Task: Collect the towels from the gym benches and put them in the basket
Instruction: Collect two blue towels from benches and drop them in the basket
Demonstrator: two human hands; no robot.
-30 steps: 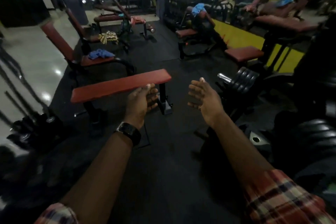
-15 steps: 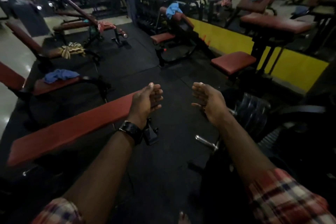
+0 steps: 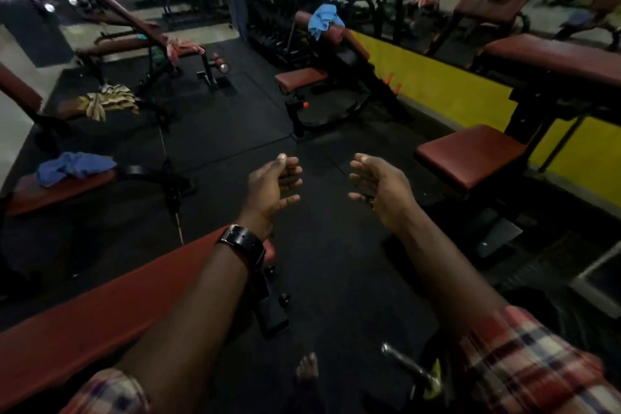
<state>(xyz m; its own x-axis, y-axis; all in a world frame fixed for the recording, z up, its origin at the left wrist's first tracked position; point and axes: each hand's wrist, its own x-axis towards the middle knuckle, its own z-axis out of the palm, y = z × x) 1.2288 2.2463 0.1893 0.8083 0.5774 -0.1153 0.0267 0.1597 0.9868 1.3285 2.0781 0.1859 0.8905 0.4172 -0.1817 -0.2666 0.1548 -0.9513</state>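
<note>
Towels on benches untouched, left hand (image 3: pixel 273 187) & right hand (image 3: pixel 379 185) both loosely open, empty, held mid-air

Site I am viewing: a gym. Red padded workout bench (image 3: pixel 470 153), black rubber mat floor (image 3: pixel 218 131), dumbbell rack (image 3: pixel 268 20), mirrored yellow wall (image 3: pixel 437 91).

Open black floor mat (image 3: pixel 235 131) running ahead, flat red bench (image 3: pixel 84 319) crowding its near left edge, red seat pad (image 3: pixel 467 155) at its right, incline bench (image 3: pixel 302 77) closing its far end
</note>
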